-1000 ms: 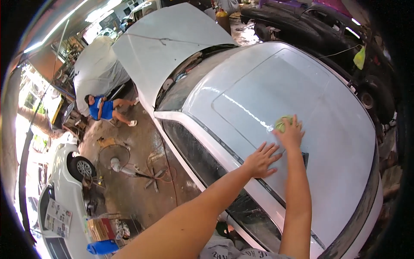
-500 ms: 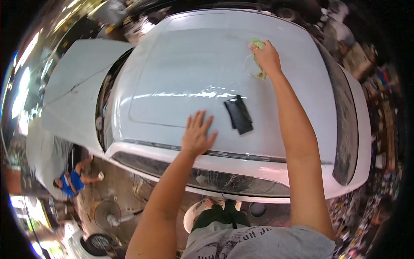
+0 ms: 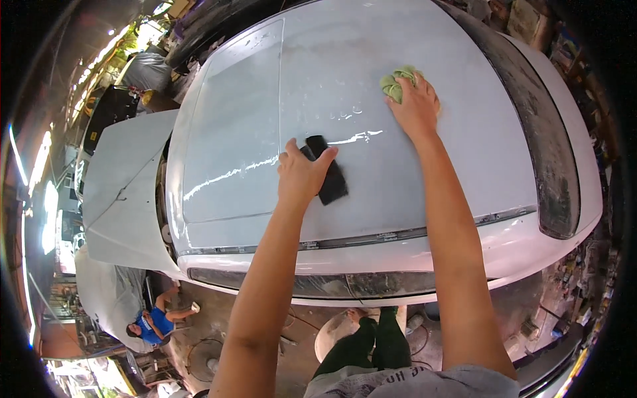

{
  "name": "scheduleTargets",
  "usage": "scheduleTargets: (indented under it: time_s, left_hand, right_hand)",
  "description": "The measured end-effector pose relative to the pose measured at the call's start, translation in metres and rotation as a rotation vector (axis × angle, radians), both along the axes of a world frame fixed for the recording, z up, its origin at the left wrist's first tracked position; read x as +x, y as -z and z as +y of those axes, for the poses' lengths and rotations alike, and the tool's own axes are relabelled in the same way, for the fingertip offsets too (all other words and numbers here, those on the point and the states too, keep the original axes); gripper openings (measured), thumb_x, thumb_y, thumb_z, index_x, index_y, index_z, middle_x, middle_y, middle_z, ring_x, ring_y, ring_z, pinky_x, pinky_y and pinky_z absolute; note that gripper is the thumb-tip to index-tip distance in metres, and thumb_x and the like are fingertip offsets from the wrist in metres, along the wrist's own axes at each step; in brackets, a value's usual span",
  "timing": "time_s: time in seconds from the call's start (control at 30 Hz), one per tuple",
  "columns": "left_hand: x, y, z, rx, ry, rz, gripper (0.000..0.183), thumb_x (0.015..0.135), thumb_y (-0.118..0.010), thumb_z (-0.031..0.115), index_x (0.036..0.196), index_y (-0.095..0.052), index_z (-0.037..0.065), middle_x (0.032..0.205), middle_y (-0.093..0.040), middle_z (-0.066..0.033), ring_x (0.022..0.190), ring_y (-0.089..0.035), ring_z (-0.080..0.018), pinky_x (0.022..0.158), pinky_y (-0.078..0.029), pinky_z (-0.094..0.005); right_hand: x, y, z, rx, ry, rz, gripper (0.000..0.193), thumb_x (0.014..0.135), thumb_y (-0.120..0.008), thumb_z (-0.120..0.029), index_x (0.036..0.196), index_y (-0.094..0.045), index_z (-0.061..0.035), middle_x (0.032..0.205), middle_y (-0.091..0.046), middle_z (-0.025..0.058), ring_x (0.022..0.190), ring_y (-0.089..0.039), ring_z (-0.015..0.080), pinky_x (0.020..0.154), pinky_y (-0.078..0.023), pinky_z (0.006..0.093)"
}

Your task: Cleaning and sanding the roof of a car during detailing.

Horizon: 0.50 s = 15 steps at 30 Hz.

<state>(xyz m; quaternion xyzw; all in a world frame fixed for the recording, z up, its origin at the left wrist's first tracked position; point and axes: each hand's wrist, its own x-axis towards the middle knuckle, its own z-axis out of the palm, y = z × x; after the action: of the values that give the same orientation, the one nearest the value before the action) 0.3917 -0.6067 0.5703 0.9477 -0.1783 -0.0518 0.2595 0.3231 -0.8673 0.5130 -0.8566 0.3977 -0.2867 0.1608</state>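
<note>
I lean over the roof of a white car point(image 3: 252, 113). My right hand point(image 3: 415, 106) presses a crumpled green cloth point(image 3: 396, 83) flat against the roof's far right part. My left hand point(image 3: 300, 174) rests on the roof with its fingers lying on a black rectangular block point(image 3: 328, 179), which sits on the paint near the middle. Whether the fingers grip the block or only lie on it, I cannot tell. A wet streak shines on the panel between the two hands.
The car's raised white hood point(image 3: 126, 192) stands at the left. A person in a blue top point(image 3: 149, 322) crouches on the floor at the lower left. A white bucket point(image 3: 335, 331) stands by my legs. Cluttered workshop shelves line the right edge.
My view has swung over the roof. My left hand moved from bare paint onto the black block. My right hand still holds the green cloth on the roof.
</note>
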Motion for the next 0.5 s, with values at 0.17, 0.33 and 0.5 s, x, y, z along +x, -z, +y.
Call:
scheduleTargets:
  time_s: [0.17, 0.33, 0.5]
  left_hand:
    - [0.032, 0.01, -0.02, -0.013, 0.195, -0.038, 0.064, 0.092, -0.066, 0.037, 0.147, -0.05, 0.01, 0.138, -0.055, -0.0236, 0.128, -0.051, -0.0449, 0.108, -0.043, -0.0527]
    - [0.032, 0.021, -0.029, -0.036, 0.315, -0.407, 0.034, 0.092, -0.069, 0.024, 0.124, -0.071, 0.011, 0.133, -0.062, -0.0158, 0.123, -0.051, -0.0414, 0.108, -0.041, -0.0489]
    - [-0.037, 0.038, 0.063, -0.026, 0.573, -0.317, 0.036, 0.087, -0.079, 0.031, 0.12, -0.076, 0.017, 0.132, -0.061, -0.0156, 0.121, -0.054, -0.039, 0.105, -0.041, -0.0514]
  right_hand:
    - [0.001, -0.022, 0.002, 0.175, -0.03, 0.071, 0.052, 0.089, -0.076, -0.035, 0.138, -0.063, -0.0222, 0.152, -0.048, 0.0095, 0.139, -0.043, 0.0356, 0.116, -0.033, 0.052]
    - [-0.001, -0.021, 0.001, 0.133, -0.129, -0.062, 0.049, 0.087, -0.077, -0.032, 0.133, -0.065, -0.0212, 0.146, -0.052, 0.0089, 0.135, -0.046, 0.0353, 0.114, -0.035, 0.0509]
    - [-0.005, -0.006, -0.007, 0.073, -0.091, -0.03, 0.048, 0.086, -0.078, -0.03, 0.131, -0.065, -0.0205, 0.147, -0.053, 0.0092, 0.136, -0.046, 0.0347, 0.115, -0.035, 0.0518]
